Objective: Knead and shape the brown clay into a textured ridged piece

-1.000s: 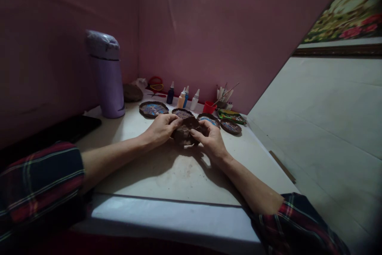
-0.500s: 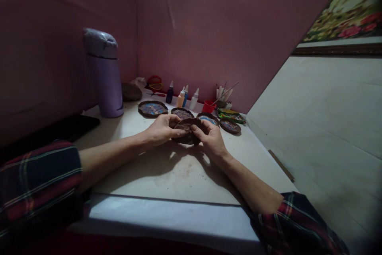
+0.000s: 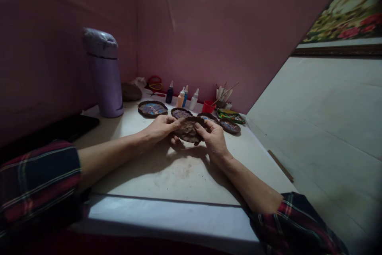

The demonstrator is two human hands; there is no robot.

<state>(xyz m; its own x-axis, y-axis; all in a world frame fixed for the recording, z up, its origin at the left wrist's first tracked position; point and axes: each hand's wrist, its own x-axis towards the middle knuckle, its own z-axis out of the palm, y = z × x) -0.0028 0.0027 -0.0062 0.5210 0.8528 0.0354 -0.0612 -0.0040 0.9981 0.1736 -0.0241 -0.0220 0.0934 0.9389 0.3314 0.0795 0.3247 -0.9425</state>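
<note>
And the brown clay-like disc (image 3: pixel 189 131) has swung round since half a second ago, its lumpy face now turned broadly to view, while the left thumb has slid off that face to the edge! Take the red cup (image 3: pixel 209 107) as the marker: the disc is held up nearer the person than the cup and a little to its left, above the white table (image 3: pixel 179 179). The left hand (image 3: pixel 161 128) has thumb and fingers pinching the disc's left edge, other fingertips peeping out underneath. Over to the right hand (image 3: pixel 214 137), and there the thumb presses on the face, fingers gripping behind the upper right rim.

Behind the action, a thin brush (image 3: pixel 226 94) leans up and right from the cup. Just left of the cup stands the white bottle (image 3: pixel 193 100), with peach (image 3: pixel 180 99), blue (image 3: pixel 186 96) and dark blue (image 3: pixel 169 93) bottles farther left. One painted dish (image 3: pixel 229 126) lies right of the cup and nearer the person; another (image 3: pixel 207 116), partly hidden, sits just in front of it. Two more dishes, one small (image 3: pixel 181 114) and one large (image 3: pixel 152 108), line up leftward. Well left of the cup towers the purple bottle (image 3: pixel 106 80)!
</note>
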